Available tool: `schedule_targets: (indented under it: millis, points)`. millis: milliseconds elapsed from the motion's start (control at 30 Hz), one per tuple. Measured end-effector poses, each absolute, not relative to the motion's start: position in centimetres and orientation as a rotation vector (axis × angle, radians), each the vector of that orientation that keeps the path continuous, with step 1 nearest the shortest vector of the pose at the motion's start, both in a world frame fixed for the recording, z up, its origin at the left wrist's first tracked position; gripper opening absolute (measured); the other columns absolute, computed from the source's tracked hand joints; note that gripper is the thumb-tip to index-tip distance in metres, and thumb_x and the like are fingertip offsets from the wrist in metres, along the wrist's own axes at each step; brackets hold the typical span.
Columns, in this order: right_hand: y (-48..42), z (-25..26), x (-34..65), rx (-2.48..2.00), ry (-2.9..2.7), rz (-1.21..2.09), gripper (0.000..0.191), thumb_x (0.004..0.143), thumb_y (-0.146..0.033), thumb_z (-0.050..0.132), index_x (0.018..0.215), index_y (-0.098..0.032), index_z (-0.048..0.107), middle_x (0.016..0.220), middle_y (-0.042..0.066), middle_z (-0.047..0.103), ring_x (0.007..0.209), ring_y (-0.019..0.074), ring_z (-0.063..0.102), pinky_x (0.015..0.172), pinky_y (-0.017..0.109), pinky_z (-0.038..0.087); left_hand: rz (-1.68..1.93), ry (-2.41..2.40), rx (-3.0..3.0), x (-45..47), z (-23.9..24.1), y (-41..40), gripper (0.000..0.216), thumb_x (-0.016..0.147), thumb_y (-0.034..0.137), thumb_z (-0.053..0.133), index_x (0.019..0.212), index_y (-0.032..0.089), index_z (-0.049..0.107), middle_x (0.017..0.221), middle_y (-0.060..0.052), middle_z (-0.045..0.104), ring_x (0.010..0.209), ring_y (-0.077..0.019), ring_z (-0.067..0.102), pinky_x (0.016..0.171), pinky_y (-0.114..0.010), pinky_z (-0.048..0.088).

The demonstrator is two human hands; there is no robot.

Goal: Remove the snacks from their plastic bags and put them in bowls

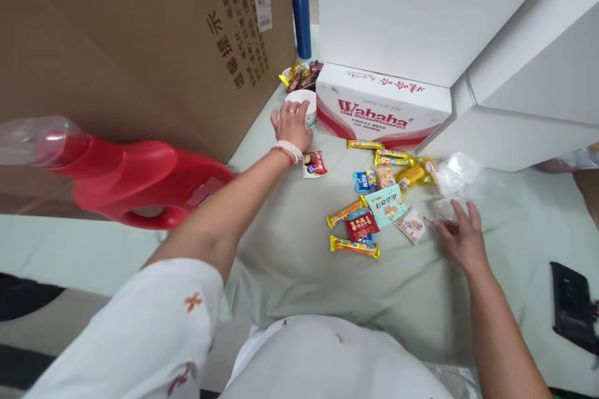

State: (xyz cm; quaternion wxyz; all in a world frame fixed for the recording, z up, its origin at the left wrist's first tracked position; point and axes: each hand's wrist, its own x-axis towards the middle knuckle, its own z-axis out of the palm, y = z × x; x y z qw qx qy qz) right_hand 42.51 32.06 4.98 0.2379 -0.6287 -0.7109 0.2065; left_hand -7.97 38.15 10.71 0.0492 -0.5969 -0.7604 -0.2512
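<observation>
My left hand (294, 123) is at a white paper bowl (302, 98), fingers curled over its near rim; the hand hides part of the bowl. Just below the wrist lies a small red and white snack packet (314, 164). My right hand (461, 236) is low over the cloth, thumb and fingers apart, its thumb close to a white snack packet (412, 225). Something dark red partly shows under those fingers. Left of it are a pale green nut packet (386, 204), a red packet (362, 225) and several yellow stick packets (354, 246).
A Wahaha water carton (384, 108) stands behind the snacks, beside a second bowl of wrapped sweets (302, 77). A red detergent bottle (150, 180) and a large cardboard box (140, 43) are at left. Crumpled clear plastic (461, 174) and a black device (573, 302) lie at right.
</observation>
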Motion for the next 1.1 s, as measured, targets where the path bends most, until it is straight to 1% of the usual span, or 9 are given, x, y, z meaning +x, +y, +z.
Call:
schedule_targets:
  millis: [100,167,267,333,400,533,700,867,1100]
  points:
    - [27.2,6.4,42.7,-1.705,-1.871,0.647,0.068,0.087,-0.058,0.065,0.149,-0.034,0.053,0.172,0.012,0.019,0.099,0.0281,0.074,0.098,0.054,0.061,-0.639,-2.416,-1.850,-9.6,10.6,41.5,0.007,0.093,0.009,0.063,0.098,0.013,0.066,0.116,-0.013,0.073,0.127,-0.0411,0.061,0.109,-0.081,0.026]
    - [24.3,6.9,43.4,-1.721,-1.814,0.645,0.058,0.089,-0.056,0.064,0.144,-0.037,0.058,0.168,0.009,0.031,0.101,0.0285,0.074,0.098,0.054,0.062,-0.558,-2.448,-1.876,-9.8,10.9,41.3,0.015,0.093,0.005,0.058,0.085,0.015,0.065,0.101,-0.010,0.075,0.113,-0.0378,0.068,0.108,-0.083,0.028]
    - [20.7,7.2,44.8,-1.804,-1.724,0.603,0.038,0.091,-0.055,0.061,0.126,-0.043,0.069,0.138,0.004,0.064,0.101,0.0314,0.074,0.093,0.055,0.064,-0.513,-2.353,-1.877,-8.7,12.3,37.5,0.022,0.100,0.010,0.048,0.093,0.014,0.068,0.101,-0.008,0.072,0.113,-0.0335,0.067,0.113,-0.079,0.023]
    - [19.4,7.6,45.0,-1.858,-1.706,0.579,0.027,0.092,-0.054,0.059,0.115,-0.046,0.072,0.115,0.003,0.073,0.101,0.0348,0.074,0.089,0.059,0.064,-0.433,-2.194,-1.972,-6.9,13.4,33.0,0.031,0.105,0.018,0.039,0.105,0.009,0.069,0.104,-0.008,0.070,0.115,-0.0299,0.065,0.117,-0.076,0.018]
    - [19.0,8.7,44.0,-1.814,-1.747,0.555,0.023,0.094,-0.051,0.059,0.112,-0.048,0.072,0.109,0.003,0.073,0.103,0.0367,0.072,0.089,0.062,0.062,-0.445,-2.066,-2.045,-4.4,14.1,27.9,0.024,0.102,0.016,0.046,0.103,0.013,0.070,0.104,-0.009,0.072,0.108,-0.0290,0.068,0.116,-0.079,0.018]
    - [20.3,12.6,37.6,-1.326,-2.048,0.556,0.033,0.096,-0.033,0.060,0.126,-0.045,0.067,0.128,0.005,0.067,0.116,0.0326,0.067,0.098,0.058,0.058,-0.596,-1.834,-2.366,1.2,12.8,18.6,0.029,0.095,0.005,0.053,0.108,0.022,0.070,0.105,-0.006,0.076,0.116,-0.0264,0.066,0.120,-0.079,0.009]
    - [23.1,15.6,26.1,-0.667,-2.672,0.745,0.032,0.100,-0.018,0.052,0.129,-0.025,0.066,0.132,0.014,0.066,0.122,0.0276,0.065,0.101,0.045,0.057,-0.663,-1.735,-2.569,4.9,9.9,12.2,0.029,0.092,0.003,0.055,0.109,0.024,0.068,0.107,-0.005,0.076,0.119,-0.0248,0.065,0.123,-0.073,0.016]
    - [24.5,15.3,18.0,-0.871,-3.256,0.506,0.032,0.094,-0.007,0.051,0.123,-0.006,0.066,0.119,0.024,0.069,0.104,0.0300,0.072,0.084,0.037,0.060,-0.880,-1.905,-2.371,4.9,8.0,10.9,0.042,0.087,-0.002,0.046,0.121,0.018,0.059,0.118,-0.014,0.071,0.119,-0.0247,0.064,0.117,-0.064,0.038]
    - [24.1,15.7,14.4,-0.929,-3.445,0.553,0.030,0.096,-0.009,0.048,0.111,-0.006,0.074,0.115,0.023,0.074,0.111,0.0316,0.070,0.087,0.038,0.057,-1.149,-1.812,-2.287,3.0,5.2,11.8,0.047,0.085,-0.002,0.048,0.127,0.017,0.050,0.118,-0.014,0.066,0.115,-0.0258,0.064,0.110,-0.059,0.051]
